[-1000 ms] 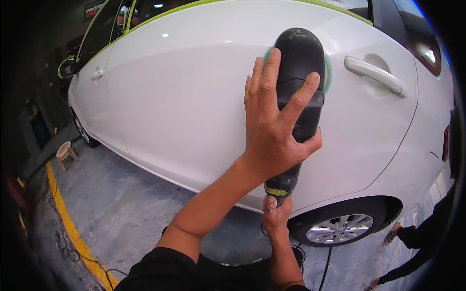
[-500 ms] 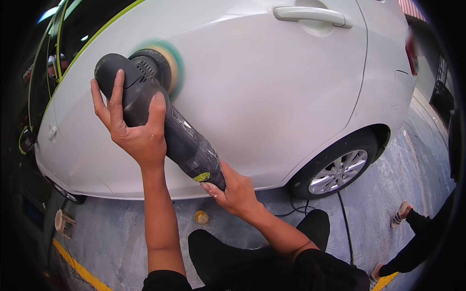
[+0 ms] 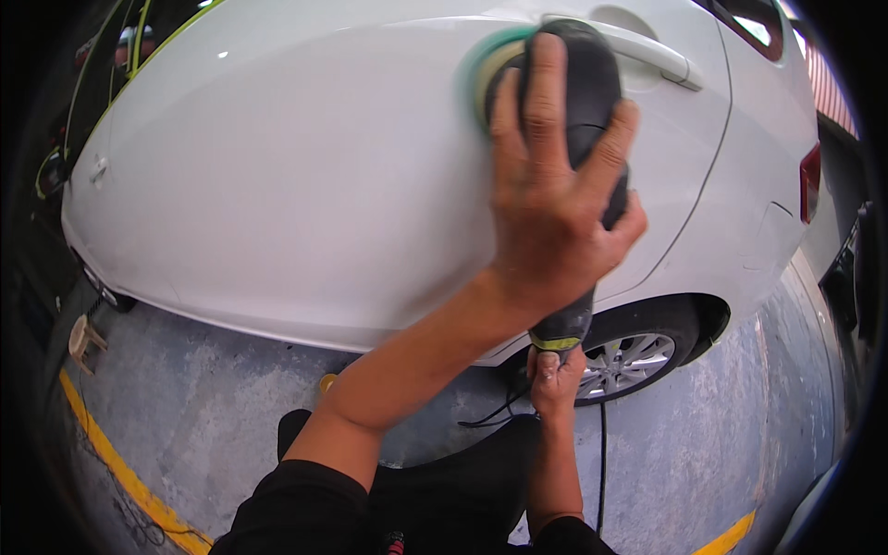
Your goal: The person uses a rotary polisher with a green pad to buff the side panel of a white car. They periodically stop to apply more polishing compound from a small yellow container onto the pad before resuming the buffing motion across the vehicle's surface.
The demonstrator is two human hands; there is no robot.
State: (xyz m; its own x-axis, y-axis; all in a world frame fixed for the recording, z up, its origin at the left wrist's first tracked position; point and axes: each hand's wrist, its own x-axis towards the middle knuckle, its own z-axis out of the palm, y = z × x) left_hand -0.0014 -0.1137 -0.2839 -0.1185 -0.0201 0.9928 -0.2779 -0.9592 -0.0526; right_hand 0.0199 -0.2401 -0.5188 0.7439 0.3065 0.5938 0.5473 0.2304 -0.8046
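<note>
A black car polisher (image 3: 589,79) is in both my hands against the rear door of a white car (image 3: 342,176). My left hand (image 3: 555,217) lies over the polisher's head with its fingers spread around the housing. Lower down, my right hand (image 3: 557,377) is wrapped round the end of the handle, just below a yellow-green band. The teal-edged foam pad (image 3: 474,79) faces the door beside the white door handle (image 3: 647,54); its rim is blurred. Part of the polisher's body is hidden behind my left hand.
Below the door is the rear wheel (image 3: 638,365), with a black cable (image 3: 603,462) running over the grey floor. A small yellow container (image 3: 327,382) shows partly beside my left forearm. At the far left stands a small stool (image 3: 86,342) near a yellow floor line (image 3: 120,467).
The polisher has gone right along the door, from its left part to beside the handle, and now stands more upright. Both hands moved with it. The person at the right is out of view.
</note>
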